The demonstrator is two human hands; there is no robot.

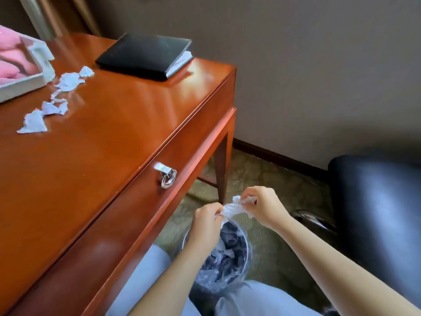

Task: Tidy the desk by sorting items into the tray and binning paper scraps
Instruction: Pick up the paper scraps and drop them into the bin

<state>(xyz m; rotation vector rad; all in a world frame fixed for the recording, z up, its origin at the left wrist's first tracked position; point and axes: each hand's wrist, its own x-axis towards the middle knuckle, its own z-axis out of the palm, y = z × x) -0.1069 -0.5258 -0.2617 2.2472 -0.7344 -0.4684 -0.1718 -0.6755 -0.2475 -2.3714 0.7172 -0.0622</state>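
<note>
Both hands are low at the desk's front right corner, over a round bin [247, 252] lined with a clear plastic bag and holding paper scraps. My left hand [205, 222] and my right hand [262, 206] each pinch one end of a crumpled white paper wad [231, 208] stretched between them, right above the bin's mouth. Several torn white paper scraps [49, 103] lie in a line on the left part of the wooden desk [109, 137]. A white tray [29, 80] with pink items inside sits at the desk's far left edge.
A black leather folder [145, 55] lies at the desk's back right corner. A metal ring pull [168, 176] hangs on the drawer front. A black padded seat [378, 208] stands on the carpet to the right. My light trouser legs frame the bin.
</note>
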